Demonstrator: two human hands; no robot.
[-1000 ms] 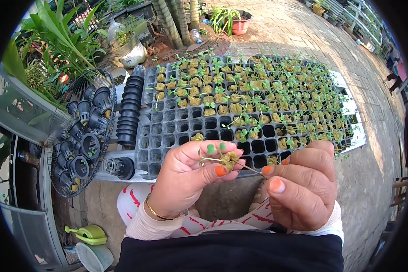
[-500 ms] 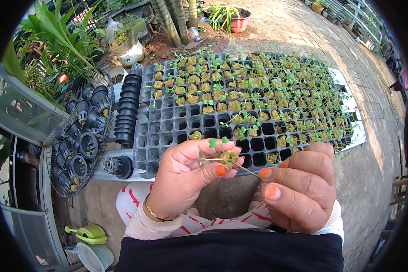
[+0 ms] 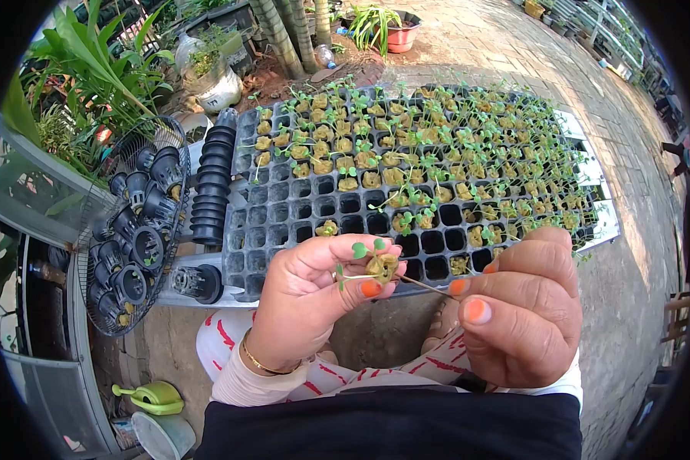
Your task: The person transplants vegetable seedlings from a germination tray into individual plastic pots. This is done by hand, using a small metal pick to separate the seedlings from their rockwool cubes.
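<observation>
Between the thumb and fingers of my left hand [image 3: 295, 291] is a seedling plug [image 3: 380, 267], a small yellowish-brown sponge block with green two-leaved sprouts on thin stems. My right hand [image 3: 525, 310] pinches a thin brown stick [image 3: 428, 287], whose far end points left and reaches the plug's right side. Both hands are over the near edge of a black seedling tray [image 3: 256, 236]. Many of its cells hold similar plugs with sprouts, and several cells near my hands are bare.
Left of the tray lies a stack of black net cups [image 3: 215, 180], with one loose net cup [image 3: 197, 282] below it. A wire basket [image 3: 92, 307] holds more cups. On the ground are a green watering can [image 3: 157, 397] and a pale bucket [image 3: 165, 435]. A red pot [image 3: 401, 38] stands beyond.
My right hand has moved a little to the right with the stick, drawing it slightly back from the plug. My left hand keeps the plug in nearly the same place.
</observation>
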